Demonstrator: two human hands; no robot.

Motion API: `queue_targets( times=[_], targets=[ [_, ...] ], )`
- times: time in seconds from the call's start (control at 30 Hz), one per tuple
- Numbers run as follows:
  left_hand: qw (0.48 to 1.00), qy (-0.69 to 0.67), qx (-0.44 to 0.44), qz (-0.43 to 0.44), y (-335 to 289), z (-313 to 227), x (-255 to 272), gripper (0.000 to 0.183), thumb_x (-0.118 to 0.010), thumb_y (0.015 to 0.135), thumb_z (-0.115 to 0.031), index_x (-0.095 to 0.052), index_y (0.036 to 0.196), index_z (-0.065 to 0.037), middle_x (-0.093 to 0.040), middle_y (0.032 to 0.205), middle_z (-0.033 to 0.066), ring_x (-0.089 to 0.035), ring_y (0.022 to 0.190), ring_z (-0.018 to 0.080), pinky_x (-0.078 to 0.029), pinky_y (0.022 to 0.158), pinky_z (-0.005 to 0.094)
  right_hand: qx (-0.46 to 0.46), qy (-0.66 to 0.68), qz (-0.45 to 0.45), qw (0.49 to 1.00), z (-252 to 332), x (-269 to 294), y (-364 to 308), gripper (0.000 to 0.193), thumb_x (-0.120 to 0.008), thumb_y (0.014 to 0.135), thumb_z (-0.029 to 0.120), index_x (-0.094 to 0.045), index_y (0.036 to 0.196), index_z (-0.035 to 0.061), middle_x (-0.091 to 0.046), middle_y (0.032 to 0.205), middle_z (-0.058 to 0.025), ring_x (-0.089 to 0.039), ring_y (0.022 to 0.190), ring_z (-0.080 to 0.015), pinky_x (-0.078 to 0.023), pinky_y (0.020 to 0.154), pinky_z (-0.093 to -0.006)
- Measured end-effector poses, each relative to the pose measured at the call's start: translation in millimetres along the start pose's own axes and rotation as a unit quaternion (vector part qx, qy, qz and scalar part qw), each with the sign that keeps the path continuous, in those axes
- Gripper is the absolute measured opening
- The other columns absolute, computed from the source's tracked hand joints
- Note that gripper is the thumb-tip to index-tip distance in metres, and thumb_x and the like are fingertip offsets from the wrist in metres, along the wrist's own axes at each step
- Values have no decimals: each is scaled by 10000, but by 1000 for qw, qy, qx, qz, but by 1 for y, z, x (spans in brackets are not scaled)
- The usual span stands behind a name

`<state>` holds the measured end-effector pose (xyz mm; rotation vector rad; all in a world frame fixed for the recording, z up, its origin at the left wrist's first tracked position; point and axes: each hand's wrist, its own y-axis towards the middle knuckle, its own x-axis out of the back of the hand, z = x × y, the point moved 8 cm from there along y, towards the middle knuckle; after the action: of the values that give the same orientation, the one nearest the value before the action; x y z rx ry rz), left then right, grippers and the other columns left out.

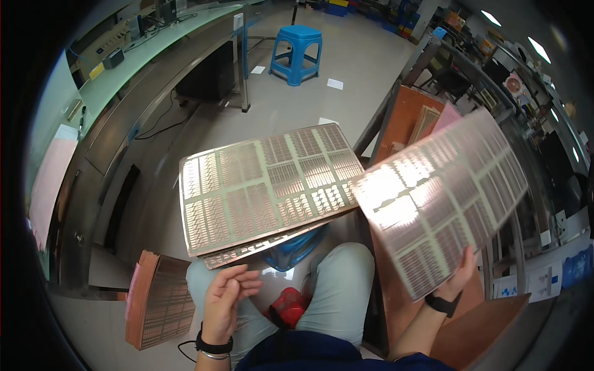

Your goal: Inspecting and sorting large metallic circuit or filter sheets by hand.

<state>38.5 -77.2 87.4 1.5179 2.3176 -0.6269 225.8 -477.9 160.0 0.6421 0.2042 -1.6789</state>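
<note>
We saw the left hand (224, 301) near the lower middle of the view, over the person's lap, with the fingers curled loosely and the thumb up; its fingertips were just under the lower edge of a stack of copper-coloured etched sheets (266, 185), but we could not tell if the hand really gripped them or only touched them from below. This stack lay almost flat above the knees, and a second sheet edge (260, 247) showed a little under the top one. The right hand (458, 275) was closed on the lower corner of another etched sheet (442, 204), with the thumb on the near face and the fingers hidden behind it. This sheet was held up and tilted at the right side, and its left edge overlapped the right corner of the stack. Both wrists carried a dark band. At the lower left, a pile of similar sheets (162, 300) stood on the floor beside the left knee. A red object (289, 306) lay between the legs. Far behind, a blue stool (298, 52) stood on the grey floor (346, 55), well apart from the hands.
</note>
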Motion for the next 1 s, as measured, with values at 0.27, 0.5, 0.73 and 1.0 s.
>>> queue_targets(
  times=[0.27, 0.5, 0.73, 1.0],
  targets=[
    [995, 32, 2, -92, 2, -3, 29, 247, -423, 953, -113, -520, 1132, 25, -615, 1035, 157, -617, 891, 191, -505, 800, 287, 13, -200, -220, 955, -3, 159, 30, 541, -392, 882, -12, -230, 1398, 10, -400, 1326, -178, -452, 1171, -295, -385, 973, -395],
    [994, 45, 1, -101, 8, -7, 27, 234, -425, 952, -105, -528, 1121, 19, -616, 1019, 148, -615, 879, 184, -500, 793, 283, -142, -218, -253, 932, -94, 243, 71, 570, -416, 829, 8, -271, 1378, 68, -386, 1323, -156, -447, 1151, -294, -435, 900, -411],
    [987, 37, -50, -147, 6, -14, 46, 231, -424, 958, -119, -529, 1119, 10, -610, 1017, 130, -610, 865, 170, -497, 778, 266, -117, -132, -165, 970, -103, 116, 121, 604, -436, 948, 323, -194, 1417, 30, -485, 1265, -184, -580, 1011, -261, -517, 781, -324],
    [903, 148, -211, -343, 11, -44, 128, 237, -453, 953, -146, -536, 1120, 0, -556, 1062, 70, -533, 954, 112, -453, 828, 247, 5, -432, 209, 877, -167, -69, 54, 326, -497, 922, 104, -526, 1220, -24, -551, 1223, -182, -563, 1091, -223, -444, 902, -317]
  ],
)
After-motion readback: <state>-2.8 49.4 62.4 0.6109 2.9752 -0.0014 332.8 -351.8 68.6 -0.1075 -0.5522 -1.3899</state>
